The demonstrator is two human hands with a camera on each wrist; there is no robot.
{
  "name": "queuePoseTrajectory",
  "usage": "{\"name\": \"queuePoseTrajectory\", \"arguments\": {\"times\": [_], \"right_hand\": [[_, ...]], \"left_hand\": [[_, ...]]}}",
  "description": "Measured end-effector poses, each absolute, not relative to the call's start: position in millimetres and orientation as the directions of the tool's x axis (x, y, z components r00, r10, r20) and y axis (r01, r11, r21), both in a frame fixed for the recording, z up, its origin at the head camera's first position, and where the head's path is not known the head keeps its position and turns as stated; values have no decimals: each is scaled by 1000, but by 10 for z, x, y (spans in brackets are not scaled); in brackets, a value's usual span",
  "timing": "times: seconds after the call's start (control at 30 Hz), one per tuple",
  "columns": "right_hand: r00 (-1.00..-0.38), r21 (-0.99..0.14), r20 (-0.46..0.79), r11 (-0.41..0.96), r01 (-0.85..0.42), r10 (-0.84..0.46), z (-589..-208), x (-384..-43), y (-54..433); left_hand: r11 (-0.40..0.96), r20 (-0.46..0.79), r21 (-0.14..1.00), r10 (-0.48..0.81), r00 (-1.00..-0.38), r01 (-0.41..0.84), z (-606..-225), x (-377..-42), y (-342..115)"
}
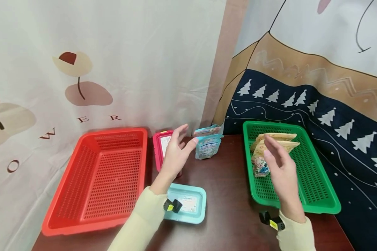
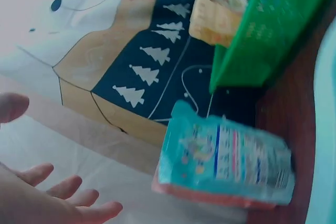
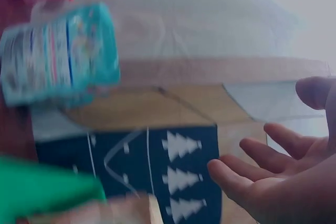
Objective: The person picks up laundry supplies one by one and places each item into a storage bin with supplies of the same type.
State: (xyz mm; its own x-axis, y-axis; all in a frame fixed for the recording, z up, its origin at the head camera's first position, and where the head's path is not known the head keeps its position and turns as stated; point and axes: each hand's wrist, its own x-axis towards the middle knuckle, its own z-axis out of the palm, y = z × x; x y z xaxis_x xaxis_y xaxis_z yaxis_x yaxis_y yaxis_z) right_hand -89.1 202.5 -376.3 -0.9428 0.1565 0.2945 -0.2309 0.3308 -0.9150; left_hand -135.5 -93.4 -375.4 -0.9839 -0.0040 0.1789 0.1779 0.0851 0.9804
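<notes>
Nearest us, our pale yellow sleeves (image 1: pixel 141 219) cross the lower edge of the head view, a small black device (image 1: pixel 177 206) at each cuff. We hold our left hand (image 1: pixel 176 153) in the air, its fingers released and loosely spread, grasping nothing; from above it partly covers a pink box (image 1: pixel 158 150). On the left wrist view we see it apart from two pouches (image 1: pixel 208 146), light blue in front and pinkish behind, which stand upright on the dark red-brown tabletop (image 1: pixel 229 195).

Our right hand (image 1: pixel 282 170) hovers over a green basket (image 1: pixel 317 167), its fingers also released and holding nothing. Inside, toward the left, we see two yellowish packets (image 1: pixel 290 144) and, just in front of them, a small multicoloured bag (image 1: pixel 260 167).

Closer to us, a light blue box (image 1: pixel 188 202) lies flat, partly hidden by our left sleeve. We have a red basket (image 1: pixel 116 131) on the left, near the pink box.
</notes>
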Motion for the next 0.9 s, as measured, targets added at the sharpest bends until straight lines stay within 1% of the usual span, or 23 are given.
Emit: {"name": "queuePoseTrajectory", "arguments": {"times": [0.17,0.3,0.47,0.67,0.77,0.9], "right_hand": [[-955,-949,268,203,-240,124,-3777,-1048,1766],[-968,-968,225,139,-209,113,-3843,-1194,1620],[-978,-985,170,63,-163,123,-3946,-1379,1468],[-990,-995,90,-29,-94,111,-4120,-1623,1345],[-994,-997,48,-63,-54,100,-4207,-1729,1302],[-995,-999,2,-35,-5,101,-4296,-1836,1241]], "left_hand": [[-73,89,993,-70,-994,94,-3813,-1437,-861],[-153,27,987,-95,-995,41,-3865,-1501,-818],[-235,-83,971,-131,-988,-50,-3937,-1588,-763],[-294,-186,946,-133,-974,-140,-4040,-1666,-683],[-307,-211,938,-140,-967,-160,-4108,-1700,-649],[-245,-220,953,-163,-962,-177,-4194,-1742,-620]]}}
